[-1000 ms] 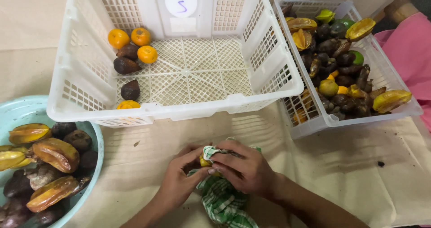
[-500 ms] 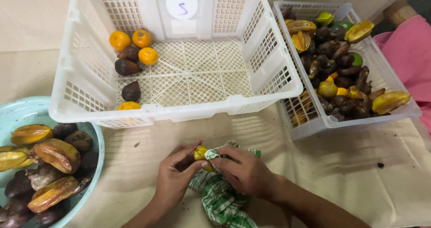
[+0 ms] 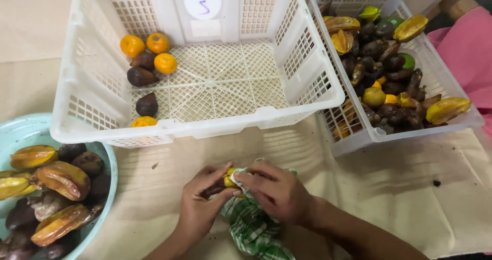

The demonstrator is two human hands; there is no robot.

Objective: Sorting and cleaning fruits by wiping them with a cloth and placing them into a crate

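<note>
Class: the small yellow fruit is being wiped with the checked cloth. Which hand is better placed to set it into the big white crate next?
Probably the left hand: it grips the yellow fruit, while the right hand holds the checked cloth. The white crate lies just ahead.

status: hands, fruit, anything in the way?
Left hand grips small yellow fruit. Right hand presses green checked cloth on it. Nothing in the way.

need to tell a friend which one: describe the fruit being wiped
Below the big white crate, both hands meet over a green checked cloth. The small yellow fruit sits between left hand and right hand, the only fruit outside any container.
</note>
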